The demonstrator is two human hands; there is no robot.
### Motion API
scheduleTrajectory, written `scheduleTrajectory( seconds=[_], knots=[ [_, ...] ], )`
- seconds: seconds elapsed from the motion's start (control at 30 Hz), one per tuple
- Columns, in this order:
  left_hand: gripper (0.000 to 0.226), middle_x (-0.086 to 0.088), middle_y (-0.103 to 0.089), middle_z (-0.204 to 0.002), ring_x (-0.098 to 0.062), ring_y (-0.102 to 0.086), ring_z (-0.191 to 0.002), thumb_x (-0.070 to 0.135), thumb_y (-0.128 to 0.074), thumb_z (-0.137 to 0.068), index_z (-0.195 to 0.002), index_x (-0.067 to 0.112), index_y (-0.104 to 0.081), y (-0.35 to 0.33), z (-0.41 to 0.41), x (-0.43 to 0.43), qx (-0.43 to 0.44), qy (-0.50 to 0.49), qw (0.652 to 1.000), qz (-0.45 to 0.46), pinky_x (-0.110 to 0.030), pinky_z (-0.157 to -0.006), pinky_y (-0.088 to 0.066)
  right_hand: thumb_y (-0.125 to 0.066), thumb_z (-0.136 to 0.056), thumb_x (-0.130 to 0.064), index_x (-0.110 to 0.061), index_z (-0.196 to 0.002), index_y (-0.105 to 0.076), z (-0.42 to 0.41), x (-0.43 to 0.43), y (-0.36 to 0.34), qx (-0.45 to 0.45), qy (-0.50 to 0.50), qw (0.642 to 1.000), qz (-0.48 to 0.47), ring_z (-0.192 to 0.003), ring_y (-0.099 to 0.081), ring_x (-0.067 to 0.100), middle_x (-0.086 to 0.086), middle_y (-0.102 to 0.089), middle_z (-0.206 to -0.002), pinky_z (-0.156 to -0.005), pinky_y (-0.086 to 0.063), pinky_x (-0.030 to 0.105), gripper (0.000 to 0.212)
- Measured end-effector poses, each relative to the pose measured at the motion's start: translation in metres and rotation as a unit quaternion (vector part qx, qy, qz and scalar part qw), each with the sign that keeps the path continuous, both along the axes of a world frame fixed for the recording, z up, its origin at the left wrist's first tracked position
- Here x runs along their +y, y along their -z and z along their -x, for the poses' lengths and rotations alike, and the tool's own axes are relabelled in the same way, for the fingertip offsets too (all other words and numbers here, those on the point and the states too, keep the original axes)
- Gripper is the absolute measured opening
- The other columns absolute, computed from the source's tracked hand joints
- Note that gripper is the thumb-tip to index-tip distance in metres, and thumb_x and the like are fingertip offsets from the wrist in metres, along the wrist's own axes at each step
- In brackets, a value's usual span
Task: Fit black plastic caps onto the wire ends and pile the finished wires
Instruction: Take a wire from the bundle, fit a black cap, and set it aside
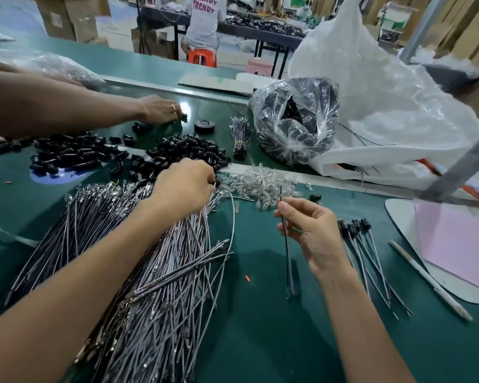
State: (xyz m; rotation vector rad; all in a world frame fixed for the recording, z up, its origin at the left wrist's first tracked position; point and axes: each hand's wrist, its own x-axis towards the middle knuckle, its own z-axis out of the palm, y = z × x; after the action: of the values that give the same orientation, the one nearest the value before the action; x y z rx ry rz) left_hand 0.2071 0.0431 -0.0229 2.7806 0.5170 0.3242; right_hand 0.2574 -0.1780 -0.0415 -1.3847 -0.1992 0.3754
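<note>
A big heap of uncapped grey wires (161, 272) covers the green table (260, 327) at lower left. My left hand (184, 189) reaches over it to the edge of the black caps pile (188, 150), fingers curled and pinching a small black cap. My right hand (307, 230) pinches a single thin wire (287, 261), held nearly upright, its upper end bare. To its right lies a small pile of finished wires (368, 252) with black caps at their far ends. A second heap of black caps (72, 153) lies further left.
Another person's hand (161, 109) picks at caps at the far left. A heap of clear small parts (260, 183), a tied wire bundle (239, 136), a plastic bag of black parts (296, 120), a large white bag (385, 92), a pen (429, 280) and pink paper (459, 252) surround the work area.
</note>
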Motion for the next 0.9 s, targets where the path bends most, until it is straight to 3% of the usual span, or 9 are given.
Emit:
scheduleTrajectory(
  seconds=[0.07, 0.17, 0.27, 0.53, 0.7, 0.9],
  knots=[
    [0.027, -0.011, -0.064, -0.119, -0.033, -0.058, -0.109, 0.019, -0.056, -0.096, -0.122, 0.014, -0.062, 0.008, -0.02, 0.014, 0.032, -0.019, 0.999, -0.025, -0.046, -0.09, -0.051, -0.074, -0.076, -0.006, -0.005, -0.087, -0.071, 0.001, 0.002, 0.002, -0.006, -0.006, 1.0, 0.012, -0.059, -0.063, 0.012, 0.006, -0.071, -0.069, -0.055, -0.053, 0.02, 0.011],
    [0.047, -0.01, -0.054, -0.127, -0.032, -0.052, -0.117, 0.0, -0.053, -0.092, -0.135, 0.018, -0.055, 0.022, -0.041, 0.023, 0.043, 0.015, 0.998, -0.035, -0.048, -0.091, -0.05, -0.072, -0.083, -0.003, -0.007, -0.085, -0.071, 0.002, 0.004, 0.005, -0.014, -0.009, 1.0, 0.024, -0.06, -0.064, 0.012, 0.006, -0.072, -0.07, -0.057, -0.053, 0.019, 0.005],
    [0.05, -0.009, -0.051, -0.119, -0.029, -0.05, -0.116, -0.008, -0.053, -0.086, -0.129, 0.015, -0.062, 0.028, -0.053, 0.022, 0.029, 0.021, 0.998, -0.059, -0.047, -0.088, -0.052, -0.072, -0.083, -0.003, -0.009, -0.084, -0.072, 0.003, 0.006, 0.007, -0.022, -0.011, 0.999, 0.03, -0.062, -0.064, 0.012, 0.007, -0.072, -0.071, -0.057, -0.052, 0.019, 0.006],
    [0.018, -0.008, -0.058, -0.106, -0.027, -0.053, -0.106, -0.001, -0.054, -0.085, -0.097, 0.002, -0.066, 0.027, -0.062, 0.017, 0.011, 0.072, 0.989, -0.131, -0.037, -0.071, -0.047, -0.073, -0.084, -0.006, -0.01, -0.087, -0.072, 0.002, 0.005, 0.009, -0.029, -0.007, 0.999, 0.042, -0.068, -0.066, 0.013, 0.004, -0.073, -0.072, -0.064, -0.057, 0.023, 0.005],
    [0.028, -0.007, -0.063, -0.113, -0.026, -0.054, -0.112, 0.002, -0.055, -0.088, -0.114, 0.008, -0.064, 0.03, -0.063, 0.022, -0.012, 0.096, 0.987, -0.128, -0.039, -0.081, -0.049, -0.073, -0.084, -0.005, -0.01, -0.085, -0.072, 0.003, 0.007, 0.01, -0.036, -0.008, 0.998, 0.047, -0.068, -0.067, 0.011, 0.003, -0.072, -0.071, -0.063, -0.057, 0.022, 0.005],
    [0.034, -0.012, -0.06, -0.112, -0.032, -0.056, -0.109, -0.006, -0.05, -0.086, -0.117, 0.003, -0.06, 0.029, -0.067, 0.019, -0.04, 0.1, 0.988, -0.108, -0.045, -0.084, -0.052, -0.072, -0.084, -0.004, -0.01, -0.086, -0.072, 0.004, 0.007, 0.009, -0.037, -0.002, 0.998, 0.048, -0.068, -0.067, 0.009, 0.002, -0.072, -0.071, -0.062, -0.055, 0.021, 0.005]
  ],
)
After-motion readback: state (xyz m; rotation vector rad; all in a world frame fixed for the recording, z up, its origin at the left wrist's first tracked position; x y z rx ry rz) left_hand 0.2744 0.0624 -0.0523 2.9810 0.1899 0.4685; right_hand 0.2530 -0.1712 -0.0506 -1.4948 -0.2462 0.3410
